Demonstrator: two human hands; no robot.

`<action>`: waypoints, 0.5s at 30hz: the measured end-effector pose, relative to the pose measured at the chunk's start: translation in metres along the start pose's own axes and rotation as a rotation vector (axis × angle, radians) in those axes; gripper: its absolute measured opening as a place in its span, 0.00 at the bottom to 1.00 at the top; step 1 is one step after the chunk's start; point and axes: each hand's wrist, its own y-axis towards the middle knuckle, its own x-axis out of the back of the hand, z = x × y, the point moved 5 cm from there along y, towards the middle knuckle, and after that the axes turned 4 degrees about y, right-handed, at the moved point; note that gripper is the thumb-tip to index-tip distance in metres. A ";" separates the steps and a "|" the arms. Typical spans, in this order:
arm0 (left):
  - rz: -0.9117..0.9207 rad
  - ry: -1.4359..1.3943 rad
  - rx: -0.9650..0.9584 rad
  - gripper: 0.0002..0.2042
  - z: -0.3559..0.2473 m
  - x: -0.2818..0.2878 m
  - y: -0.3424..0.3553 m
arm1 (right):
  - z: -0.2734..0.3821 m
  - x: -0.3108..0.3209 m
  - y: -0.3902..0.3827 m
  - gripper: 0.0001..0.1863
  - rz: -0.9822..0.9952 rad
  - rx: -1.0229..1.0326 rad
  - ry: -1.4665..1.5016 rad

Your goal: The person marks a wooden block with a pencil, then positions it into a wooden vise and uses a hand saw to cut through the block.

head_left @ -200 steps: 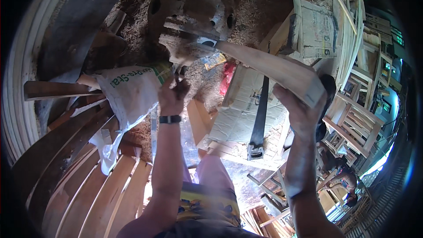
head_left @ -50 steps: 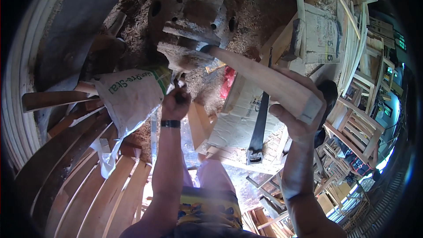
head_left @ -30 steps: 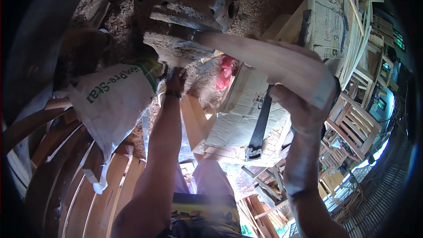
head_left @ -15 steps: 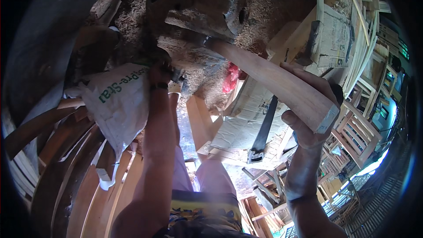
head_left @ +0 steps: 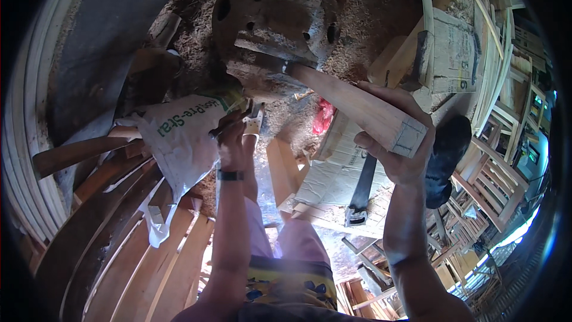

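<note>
My right hand (head_left: 408, 158) is closed round the near end of a long, slightly curved piece of wood (head_left: 357, 104). Pencil-like lines show on its squared end. The wood's far end reaches a rounded, dusty block with several holes (head_left: 286, 15); whether it touches is unclear. My left hand (head_left: 231, 143), with a dark band at the wrist, has its fingers curled in shadow round something dark that I cannot make out. It is beside a white printed sack (head_left: 185, 125). Below the wood, a handsaw (head_left: 362, 191) with a dark blade lies on flattened cardboard (head_left: 333, 179).
Curved wooden boards (head_left: 119, 232) lie at lower left. A red plastic scrap (head_left: 323, 116) rests among shavings ahead. Right of my right hand is a dark shoe (head_left: 450, 149). Wooden slatted frames (head_left: 494, 173) and long strips (head_left: 497, 77) stand farther right, near a cardboard box (head_left: 454, 50).
The wood's near end and my right hand have shifted left in view, the hand still gripping it. My left hand appears lower and farther right. The whole view has shifted somewhat.
</note>
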 end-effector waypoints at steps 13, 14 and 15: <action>-0.019 0.525 0.692 0.17 -0.080 -0.006 0.026 | 0.059 0.016 0.010 0.31 -0.042 0.072 -0.155; -0.032 0.549 0.691 0.17 -0.084 -0.009 0.025 | 0.065 0.014 0.013 0.28 -0.075 0.168 -0.324; 0.132 0.656 0.827 0.15 -0.082 -0.016 0.019 | 0.063 0.009 0.017 0.28 -0.024 0.163 -0.313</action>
